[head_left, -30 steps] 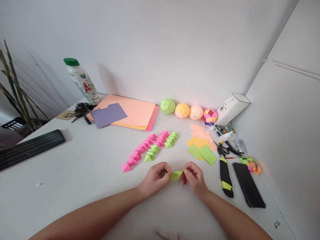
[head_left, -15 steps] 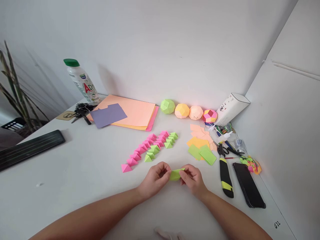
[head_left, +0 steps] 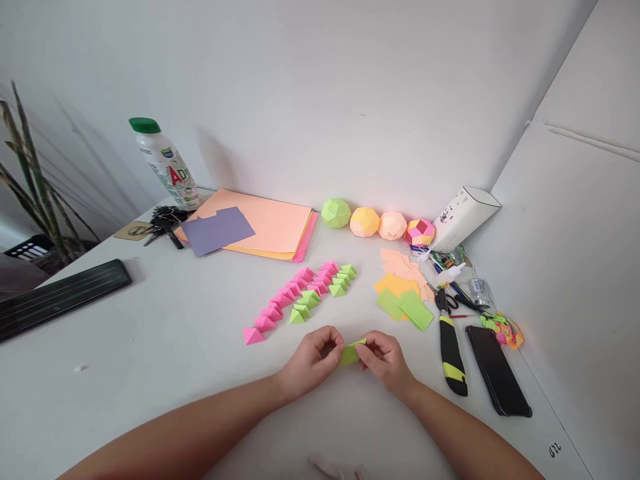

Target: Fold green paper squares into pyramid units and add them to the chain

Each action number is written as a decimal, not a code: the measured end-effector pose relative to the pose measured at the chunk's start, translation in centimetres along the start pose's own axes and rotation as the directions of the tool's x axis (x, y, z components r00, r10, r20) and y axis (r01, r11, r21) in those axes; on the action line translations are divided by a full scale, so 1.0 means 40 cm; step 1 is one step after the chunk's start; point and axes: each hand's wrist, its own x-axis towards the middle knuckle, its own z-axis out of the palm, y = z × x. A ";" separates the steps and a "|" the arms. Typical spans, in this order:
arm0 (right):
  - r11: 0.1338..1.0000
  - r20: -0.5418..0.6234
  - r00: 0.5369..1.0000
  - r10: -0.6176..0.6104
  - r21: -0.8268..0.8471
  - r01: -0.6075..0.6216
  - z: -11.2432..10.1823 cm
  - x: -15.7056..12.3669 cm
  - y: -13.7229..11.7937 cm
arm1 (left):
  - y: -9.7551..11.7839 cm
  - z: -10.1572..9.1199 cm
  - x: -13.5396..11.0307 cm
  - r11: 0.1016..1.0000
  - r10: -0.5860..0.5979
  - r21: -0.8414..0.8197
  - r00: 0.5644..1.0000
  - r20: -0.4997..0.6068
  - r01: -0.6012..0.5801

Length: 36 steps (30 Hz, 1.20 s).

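Both hands pinch a small folded green paper piece (head_left: pixel 352 352) low over the white table (head_left: pixel 165 347). My left hand (head_left: pixel 313 360) grips its left end with curled fingers. My right hand (head_left: pixel 384 360) grips its right end. Just beyond the hands lie two slanting rows of folded paper units, a pink row (head_left: pixel 287 297) and a green row (head_left: pixel 323 292). To the right lies a loose pile of green paper squares (head_left: pixel 406 307) over orange squares (head_left: pixel 400 267).
Several paper balls (head_left: pixel 379 224) line the back wall by a white box (head_left: pixel 465 215). A utility knife (head_left: pixel 451 352), phone (head_left: pixel 497 378) and scissors (head_left: pixel 446 300) lie right. Coloured sheets (head_left: pixel 265 223), a bottle (head_left: pixel 163 163), keys (head_left: pixel 163 223) and a dark keyboard (head_left: pixel 55 297) sit left.
The hands have drawn closer together and the green piece between them looks shorter and more folded. Nothing else on the table has moved.
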 end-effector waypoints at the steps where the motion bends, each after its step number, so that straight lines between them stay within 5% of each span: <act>1: 1.000 -0.005 1.000 0.009 0.013 -0.008 -0.001 0.000 0.002 | 0.001 -0.001 -0.001 1.000 -0.006 -0.008 1.000 0.004 0.007; 27: 0.979 0.008 0.980 -0.200 -0.045 0.201 -0.003 0.016 0.003 | -0.010 -0.009 0.000 0.970 0.196 0.116 0.970 0.144 -0.213; 36: 0.991 0.004 0.992 -0.125 -0.054 0.125 -0.003 0.015 0.010 | -0.040 -0.003 0.003 0.975 0.212 0.043 0.969 0.128 -0.219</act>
